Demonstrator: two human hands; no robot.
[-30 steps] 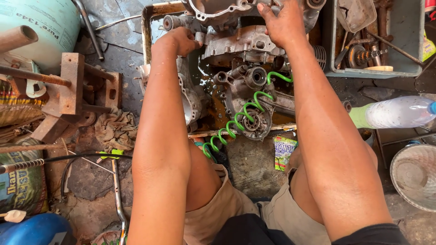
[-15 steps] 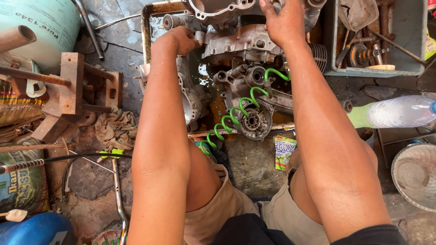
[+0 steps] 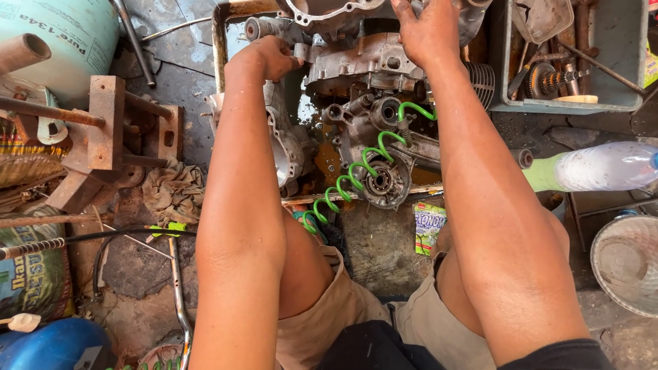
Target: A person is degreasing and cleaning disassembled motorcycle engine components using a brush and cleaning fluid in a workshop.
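Hands (image 3: 264, 58) (image 3: 428, 31) on greasy engine casing (image 3: 363, 62)

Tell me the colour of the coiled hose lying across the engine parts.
Bright green: the coiled hose shows best in the head view, between the person's forearms.

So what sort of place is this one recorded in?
Most likely a small engine or motorcycle repair workshop, worked at floor level. Both hands, left hand and right hand, rest on a greasy engine casing; a bin of gears and metal parts and a rusty metal jig sit nearby.
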